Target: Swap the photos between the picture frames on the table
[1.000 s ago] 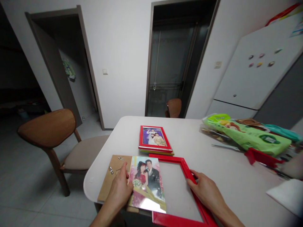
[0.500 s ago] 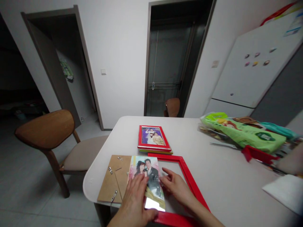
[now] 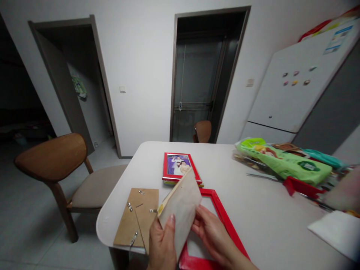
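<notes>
A photo print [image 3: 184,204] is tilted up off the table, its pale back toward me. My left hand [image 3: 162,240] grips its lower left side, thumb on the back. My right hand [image 3: 209,232] holds its right edge between thumb and fingers. Beneath lies an empty-looking red picture frame [image 3: 225,217], partly hidden by the photo and my hands. To the left rests a brown backing board [image 3: 128,221] with metal clips and a fold-out stand outline. Behind the photo, a red framed wedding picture [image 3: 169,172] lies on top of another frame.
The white table [image 3: 219,165] has a rounded left corner. On its right side are a green package [image 3: 295,161], a red-handled tool [image 3: 300,187], a metal tool [image 3: 261,175] and white tissue [image 3: 334,230]. A wooden chair [image 3: 53,157] stands at the left.
The photo was lying face up across the frame and board. Both hands have lifted and turned it, so its back now faces me. The camera view has shifted slightly.
</notes>
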`<state>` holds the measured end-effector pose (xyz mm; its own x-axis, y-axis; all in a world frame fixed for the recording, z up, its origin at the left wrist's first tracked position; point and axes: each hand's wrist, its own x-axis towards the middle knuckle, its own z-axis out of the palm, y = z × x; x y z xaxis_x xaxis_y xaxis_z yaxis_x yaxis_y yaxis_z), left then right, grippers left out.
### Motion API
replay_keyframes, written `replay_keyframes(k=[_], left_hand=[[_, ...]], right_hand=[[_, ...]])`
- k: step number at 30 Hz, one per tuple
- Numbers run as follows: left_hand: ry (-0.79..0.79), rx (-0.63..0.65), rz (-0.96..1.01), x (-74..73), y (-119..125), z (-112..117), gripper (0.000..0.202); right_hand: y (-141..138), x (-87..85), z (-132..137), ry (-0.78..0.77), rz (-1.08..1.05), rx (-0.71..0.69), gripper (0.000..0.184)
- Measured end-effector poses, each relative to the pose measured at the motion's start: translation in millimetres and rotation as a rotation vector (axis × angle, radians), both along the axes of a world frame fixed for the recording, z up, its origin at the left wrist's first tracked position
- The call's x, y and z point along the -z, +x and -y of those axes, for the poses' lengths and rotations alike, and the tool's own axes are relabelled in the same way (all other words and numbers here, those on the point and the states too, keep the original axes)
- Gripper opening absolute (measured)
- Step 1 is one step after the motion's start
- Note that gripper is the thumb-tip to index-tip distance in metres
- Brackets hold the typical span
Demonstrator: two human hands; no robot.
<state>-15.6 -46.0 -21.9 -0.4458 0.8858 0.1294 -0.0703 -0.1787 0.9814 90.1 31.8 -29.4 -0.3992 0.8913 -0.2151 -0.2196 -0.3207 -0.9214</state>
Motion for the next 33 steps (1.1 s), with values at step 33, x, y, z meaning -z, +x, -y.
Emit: replay_keyframes(k=[33], left_hand=[[-0.319,0.500,-1.053,26.1,6,-12,0.057]], right_hand=[[55,26.5,-58,0.817,1.485,0.025,0.034]])
